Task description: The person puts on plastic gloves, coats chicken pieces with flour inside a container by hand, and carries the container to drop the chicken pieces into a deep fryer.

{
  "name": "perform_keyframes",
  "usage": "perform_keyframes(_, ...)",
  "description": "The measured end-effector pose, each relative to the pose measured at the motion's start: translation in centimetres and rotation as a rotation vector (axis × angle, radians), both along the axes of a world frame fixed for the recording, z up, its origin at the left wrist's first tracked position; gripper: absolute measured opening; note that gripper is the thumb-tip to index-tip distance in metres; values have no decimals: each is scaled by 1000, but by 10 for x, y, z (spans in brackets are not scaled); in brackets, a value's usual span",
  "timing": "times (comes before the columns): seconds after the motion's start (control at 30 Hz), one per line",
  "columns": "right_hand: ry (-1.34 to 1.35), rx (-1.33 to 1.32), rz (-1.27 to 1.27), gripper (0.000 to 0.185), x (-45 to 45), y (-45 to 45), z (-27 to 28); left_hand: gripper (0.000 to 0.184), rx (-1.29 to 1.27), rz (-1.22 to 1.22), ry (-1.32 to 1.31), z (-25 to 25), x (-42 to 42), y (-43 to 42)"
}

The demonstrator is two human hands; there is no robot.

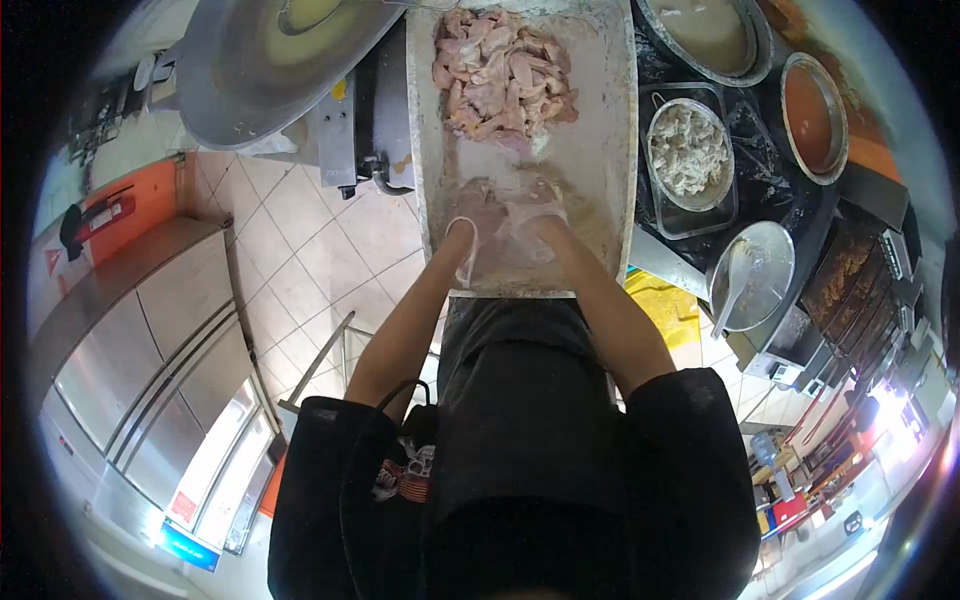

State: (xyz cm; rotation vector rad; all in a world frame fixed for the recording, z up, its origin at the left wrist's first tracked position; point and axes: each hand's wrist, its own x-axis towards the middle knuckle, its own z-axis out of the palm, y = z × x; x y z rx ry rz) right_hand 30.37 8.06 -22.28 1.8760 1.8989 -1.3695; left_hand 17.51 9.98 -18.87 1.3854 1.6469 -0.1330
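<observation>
A long tray (425,190) lies before me, dusted with pale flour (600,170). At its far end is a heap of raw chicken pieces (505,75). Both my hands are down in the flour at the near end, in clear, loose plastic gloves. My left hand (483,213) is on the left side, and my right hand (538,205) is close beside it. Flour and blur hide the fingers, so what they hold, if anything, does not show. The chicken heap lies just beyond the hands, apart from them.
A large wok-like pan (235,90) stands at the upper left. To the right are a sieve of floured pieces (690,150) on a dark tray, a bowl of orange liquid (810,115), a pot of cloudy liquid (705,35) and a metal bowl (765,290) with a white spoon (738,275).
</observation>
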Motion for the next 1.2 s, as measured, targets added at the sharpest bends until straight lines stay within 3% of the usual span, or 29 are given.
perform_keyframes(0.07,-45,-12,-1,54,7,2,-16,35,89,-4,63,14,4,9)
perform_keyframes(0.2,-233,-70,6,55,19,10,-34,60,101,-19,236,-7,11,30)
perform_keyframes(0.3,-122,-50,-137,59,18,7,-18,81,84,-18,282,-15,14,36)
perform_keyframes(0.43,-249,244,-43,60,28,-15,-13,82,107,-58,326,-37,8,34)
perform_keyframes(0.53,-316,428,199,59,32,7,-16,81,94,-96,341,-25,13,36)
perform_keyframes(0.57,-178,331,-94,63,26,29,12,79,122,-128,384,-24,16,34)
perform_keyframes(0.63,-40,231,-391,68,30,44,18,78,154,-166,424,-34,17,31)
perform_keyframes(0.7,281,80,-347,67,34,31,-16,75,390,-333,455,-64,11,24)
perform_keyframes(0.73,386,25,-333,68,31,21,-34,75,390,-334,454,-45,16,27)
perform_keyframes(0.8,47,413,-341,65,18,-2,-56,68,85,-366,355,15,30,35)
perform_keyframes(0.83,47,412,-341,65,17,-4,-52,68,84,-365,355,1,25,29)
perform_keyframes(0.87,-46,140,-332,60,16,5,-15,63,211,-387,305,-26,17,18)
perform_keyframes(0.93,-138,-130,-317,55,21,-2,-21,58,340,-407,253,-36,10,18)
perform_keyframes(1.0,90,154,-374,47,32,-46,-96,47,98,-392,306,-20,8,22)
perform_keyframes(1.03,96,150,-369,47,30,-39,-71,47,93,-387,312,-15,5,19)
perform_keyframes(1.07,56,-218,-635,46,30,-24,-15,43,93,-221,203,-9,3,16)
perform_keyframes(1.13,15,-587,-890,45,26,-27,7,39,102,-57,96,-5,-4,17)
perform_keyframes(1.17,-74,-328,-388,46,25,-44,-15,35,131,-327,125,-7,-11,18)
perform_keyframes(1.2,-108,-214,-129,46,24,-51,-11,31,155,-597,153,-7,-16,17)
